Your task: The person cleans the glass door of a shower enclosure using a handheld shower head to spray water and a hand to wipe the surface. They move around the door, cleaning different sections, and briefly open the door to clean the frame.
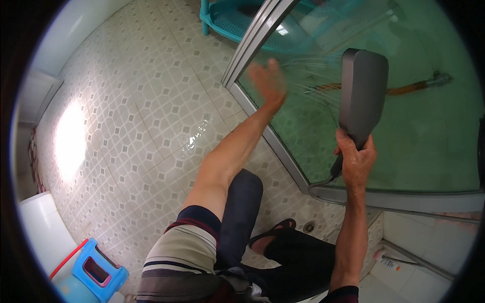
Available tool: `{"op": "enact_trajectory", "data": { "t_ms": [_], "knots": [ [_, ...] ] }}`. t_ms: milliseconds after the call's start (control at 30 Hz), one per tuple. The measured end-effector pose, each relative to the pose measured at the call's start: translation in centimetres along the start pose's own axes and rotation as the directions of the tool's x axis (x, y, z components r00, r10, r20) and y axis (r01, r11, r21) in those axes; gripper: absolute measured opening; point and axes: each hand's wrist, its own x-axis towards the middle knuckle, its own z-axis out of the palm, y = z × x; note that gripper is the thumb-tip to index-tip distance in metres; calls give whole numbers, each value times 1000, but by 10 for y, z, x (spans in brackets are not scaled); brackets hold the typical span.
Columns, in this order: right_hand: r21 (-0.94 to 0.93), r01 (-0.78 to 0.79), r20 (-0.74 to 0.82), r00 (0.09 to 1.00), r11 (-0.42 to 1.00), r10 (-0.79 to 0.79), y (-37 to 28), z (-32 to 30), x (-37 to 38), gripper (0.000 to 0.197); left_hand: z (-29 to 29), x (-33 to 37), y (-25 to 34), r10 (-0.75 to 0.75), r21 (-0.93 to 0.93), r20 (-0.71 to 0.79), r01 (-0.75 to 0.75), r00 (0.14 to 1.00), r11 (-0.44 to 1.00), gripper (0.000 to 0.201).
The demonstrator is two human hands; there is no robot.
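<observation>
My right hand [356, 160] is wrapped round the handle of a large grey shower head [365, 91]. Thin jets of water leave its left face and cross in front of the greenish glass panel [424, 141]. From the handle's lower end a grey hose [318, 191] curves away to the right. My left hand [267, 83] is raised near the panel's metal frame [268, 134], where the jets point. It is smeared by motion, but its fingers look spread, with nothing in them. Whether it touches the glass I cannot tell.
A teal plastic rack [222, 22] stands at the top. Wet patterned tiles [146, 116] cover the floor, with a round drain [308, 226] near my sandalled foot [268, 237]. A blue plastic container [98, 272] sits lower left. A metal rail [419, 260] runs along the lower right.
</observation>
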Motion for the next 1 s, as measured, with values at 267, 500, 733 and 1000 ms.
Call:
{"op": "enact_trajectory", "data": {
  "t_ms": [267,500,733,1000],
  "knots": [
    [-46,125,-130,983,991,-130,-26,-20,6,26,-19,1,241,709,-110,-33,-707,705,698,72],
    [23,104,-108,989,994,-101,-19,-35,9,23,-12,-61,123,502,-135,148,-485,852,864,74],
    [24,28,68,997,999,-29,4,-15,3,28,-5,-72,-115,328,121,-15,-324,944,938,66],
    [-30,46,112,993,998,-42,21,-14,6,30,-62,-13,-129,322,356,253,-397,912,846,54]
  ]
}}
